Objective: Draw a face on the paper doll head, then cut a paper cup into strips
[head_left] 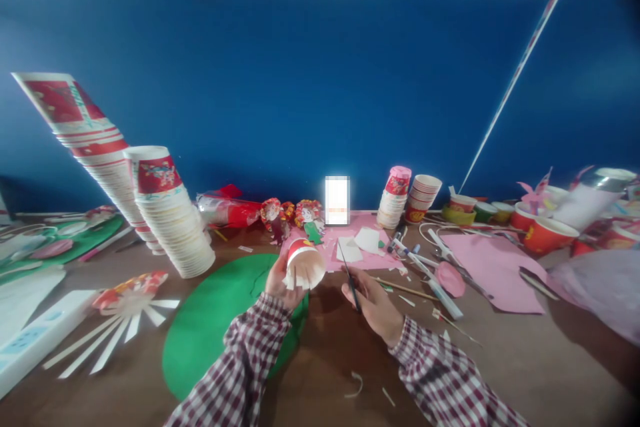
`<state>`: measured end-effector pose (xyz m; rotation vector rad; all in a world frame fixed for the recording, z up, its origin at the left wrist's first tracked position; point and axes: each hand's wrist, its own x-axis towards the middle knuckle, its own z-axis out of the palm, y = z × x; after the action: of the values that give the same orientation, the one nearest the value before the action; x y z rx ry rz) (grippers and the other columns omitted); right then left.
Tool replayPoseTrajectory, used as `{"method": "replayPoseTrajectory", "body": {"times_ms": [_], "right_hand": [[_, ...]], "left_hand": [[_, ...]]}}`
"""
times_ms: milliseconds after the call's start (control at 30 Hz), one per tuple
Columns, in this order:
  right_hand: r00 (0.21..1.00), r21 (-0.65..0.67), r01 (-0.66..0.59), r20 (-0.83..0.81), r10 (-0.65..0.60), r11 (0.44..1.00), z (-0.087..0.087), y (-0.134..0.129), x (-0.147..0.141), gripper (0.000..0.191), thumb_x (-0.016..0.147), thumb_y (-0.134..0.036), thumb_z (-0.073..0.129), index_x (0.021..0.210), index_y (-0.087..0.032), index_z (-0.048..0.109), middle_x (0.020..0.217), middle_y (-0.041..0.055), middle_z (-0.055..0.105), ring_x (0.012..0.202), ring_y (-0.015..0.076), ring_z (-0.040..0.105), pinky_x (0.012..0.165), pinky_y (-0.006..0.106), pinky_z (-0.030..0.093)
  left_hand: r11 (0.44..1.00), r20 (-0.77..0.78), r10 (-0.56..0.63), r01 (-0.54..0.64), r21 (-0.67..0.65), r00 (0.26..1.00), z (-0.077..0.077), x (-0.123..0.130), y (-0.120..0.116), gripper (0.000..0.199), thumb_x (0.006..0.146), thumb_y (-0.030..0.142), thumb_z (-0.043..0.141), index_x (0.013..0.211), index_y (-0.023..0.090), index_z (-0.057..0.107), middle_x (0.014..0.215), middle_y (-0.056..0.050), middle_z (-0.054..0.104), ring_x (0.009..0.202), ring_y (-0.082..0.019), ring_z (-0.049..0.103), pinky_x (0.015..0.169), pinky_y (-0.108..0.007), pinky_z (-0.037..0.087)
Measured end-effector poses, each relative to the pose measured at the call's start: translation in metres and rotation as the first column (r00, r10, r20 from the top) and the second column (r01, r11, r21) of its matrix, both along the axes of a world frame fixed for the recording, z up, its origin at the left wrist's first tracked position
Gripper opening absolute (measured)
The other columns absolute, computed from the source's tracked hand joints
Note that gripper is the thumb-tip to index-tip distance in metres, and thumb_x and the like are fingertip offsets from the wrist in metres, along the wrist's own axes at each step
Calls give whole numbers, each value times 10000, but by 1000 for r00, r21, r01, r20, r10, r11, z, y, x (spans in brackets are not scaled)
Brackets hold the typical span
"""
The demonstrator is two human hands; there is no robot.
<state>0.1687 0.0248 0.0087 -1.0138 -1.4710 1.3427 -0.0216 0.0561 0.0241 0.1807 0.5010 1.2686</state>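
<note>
A red and white paper cup [306, 263] is held in my left hand [281, 283], its open end facing me and its near rim cut into strips. My right hand [373, 299] is closed around a dark, thin tool that looks like scissors [352, 285], its blade pointing up and away. The cup and the tool are apart. Under my left forearm lies a green round sheet [225, 313]. White paper pieces [367, 240] rest on a pink sheet [330, 255] beyond my hands.
Tall stacks of paper cups [175, 227] stand at the left, beside a cut cup with splayed strips [130, 300]. Shorter stacks [395, 199] stand at the back. Pens [435, 287], pink paper [493, 267] and red cups [550, 235] lie rightward. A blue panel [300, 93] rises behind.
</note>
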Motion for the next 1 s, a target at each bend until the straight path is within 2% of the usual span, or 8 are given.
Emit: {"method": "replayPoseTrajectory", "body": {"times_ms": [233,400,567,767,900,1000], "right_hand": [[1000,23,4,-5,-4,1000,-1,0,0,374,781,-422,595,1066,-185,556,727,-9,467,611,108,399,562,230,359],[1000,20,-1,-3,1,1000,-1,0,0,387,765,-414,614,1074,-187,555,724,-7,475,615,111,410,565,229,372],[1000,36,-5,3,5,999,-2,1,0,366,782,-402,592,1075,-185,555,745,-1,489,642,115,432,591,233,384],[999,14,-15,-30,16,1000,-2,1,0,368,756,-350,631,1077,-184,561,743,-11,496,657,114,438,624,237,386],[999,24,-12,-37,13,1000,-1,1,0,350,749,-349,639,1051,-185,573,723,-17,478,637,111,423,607,236,380],[1000,45,-10,-15,11,999,-2,1,0,341,766,-353,622,1056,-182,567,723,-17,470,639,110,418,592,227,376]], "left_hand": [[993,11,-11,10,115,1000,-13,-3,4,435,856,346,374,1185,98,513,983,-142,667,944,-205,632,892,-340,461],[991,19,63,-65,118,998,-16,-2,2,421,832,358,383,1173,153,520,1049,-141,652,1053,-212,588,917,-343,452],[993,36,76,-79,84,996,-12,1,-1,422,816,341,402,1180,156,510,1059,-139,655,1058,-217,587,900,-329,469],[992,69,74,-80,96,995,-15,-1,1,461,805,326,413,1214,125,483,1056,-147,653,1070,-219,579,919,-323,458],[991,49,62,-68,113,997,-17,-1,1,451,804,326,420,1201,127,499,1061,-142,650,1084,-211,569,936,-319,443],[995,-16,77,-75,72,997,-18,-2,1,405,834,352,386,1158,163,538,1044,-119,662,1063,-195,582,927,-304,447]]}}
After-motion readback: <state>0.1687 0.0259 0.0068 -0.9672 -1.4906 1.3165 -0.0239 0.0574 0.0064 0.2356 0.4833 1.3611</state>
